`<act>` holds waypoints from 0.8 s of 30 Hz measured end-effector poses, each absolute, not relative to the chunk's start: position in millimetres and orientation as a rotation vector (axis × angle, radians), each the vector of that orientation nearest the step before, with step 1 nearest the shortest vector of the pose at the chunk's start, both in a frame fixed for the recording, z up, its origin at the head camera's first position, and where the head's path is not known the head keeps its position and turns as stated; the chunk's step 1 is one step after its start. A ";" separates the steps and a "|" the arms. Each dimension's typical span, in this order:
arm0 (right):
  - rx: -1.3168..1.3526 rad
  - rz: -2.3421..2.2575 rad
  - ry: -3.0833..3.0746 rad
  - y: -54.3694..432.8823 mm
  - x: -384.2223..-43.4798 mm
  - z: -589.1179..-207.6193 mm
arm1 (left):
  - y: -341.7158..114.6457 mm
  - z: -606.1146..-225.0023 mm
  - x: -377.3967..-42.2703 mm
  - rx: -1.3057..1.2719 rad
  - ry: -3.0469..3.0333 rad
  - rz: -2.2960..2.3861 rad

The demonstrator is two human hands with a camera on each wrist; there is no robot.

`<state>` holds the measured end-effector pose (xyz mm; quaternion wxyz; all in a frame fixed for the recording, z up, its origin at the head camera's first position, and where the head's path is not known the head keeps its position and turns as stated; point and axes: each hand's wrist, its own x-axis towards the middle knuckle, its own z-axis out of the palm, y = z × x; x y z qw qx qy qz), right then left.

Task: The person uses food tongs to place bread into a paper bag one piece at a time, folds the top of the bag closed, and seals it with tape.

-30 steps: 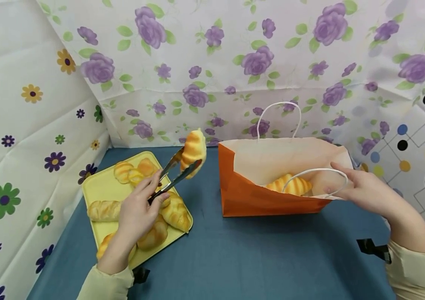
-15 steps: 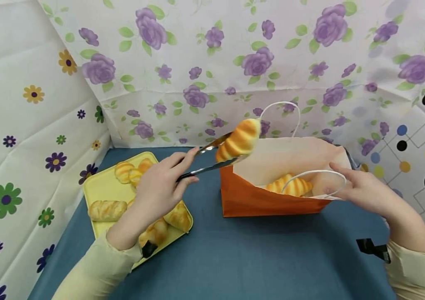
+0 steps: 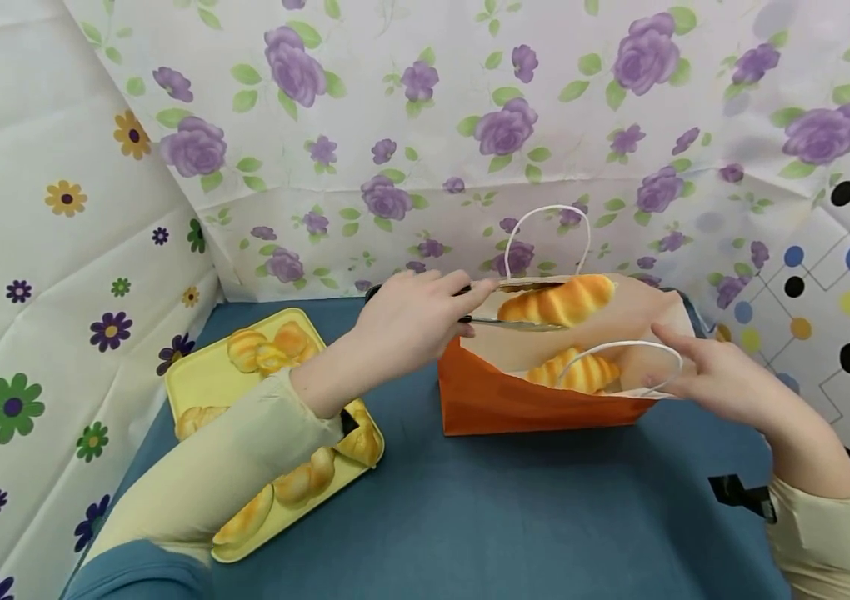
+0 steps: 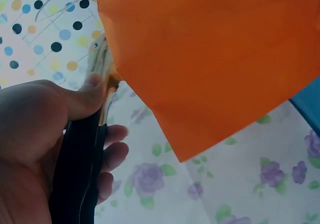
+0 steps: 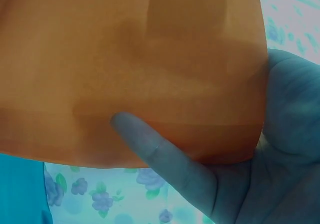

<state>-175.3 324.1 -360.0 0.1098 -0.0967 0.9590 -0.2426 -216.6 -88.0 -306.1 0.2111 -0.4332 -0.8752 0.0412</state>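
Left hand (image 3: 413, 321) clamped on metal tongs (image 3: 503, 321), tongs gripping a croissant (image 3: 560, 302) above the mouth of the orange paper bag (image 3: 537, 400). Right hand (image 3: 710, 379) at 3 o'clock of the bag, fingers pinching its side wall. Another croissant (image 3: 575, 372) already inside. Risk: soft pastry slipping from the tongs, or catching the rim and toppling the bag.

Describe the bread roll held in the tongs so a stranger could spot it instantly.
Find the orange paper bag standing on the blue table. Over its open mouth, metal tongs in the left hand clamp a striped golden roll. It alone hangs in the air.
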 end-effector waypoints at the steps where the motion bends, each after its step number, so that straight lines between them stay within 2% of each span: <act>1: -0.286 -0.710 2.822 324.0 -175.5 -359.7 | -83.5 -304.3 -218.6 -1.208 -2.440 0.168; 15: -0.304 -0.699 2.832 322.1 -176.4 -358.4 | -33.8 -300.6 -243.4 -1.217 -2.690 0.656; 24: -0.312 -0.693 2.837 321.7 -175.9 -358.9 | -3.7 -297.6 -242.6 -1.162 -2.788 0.842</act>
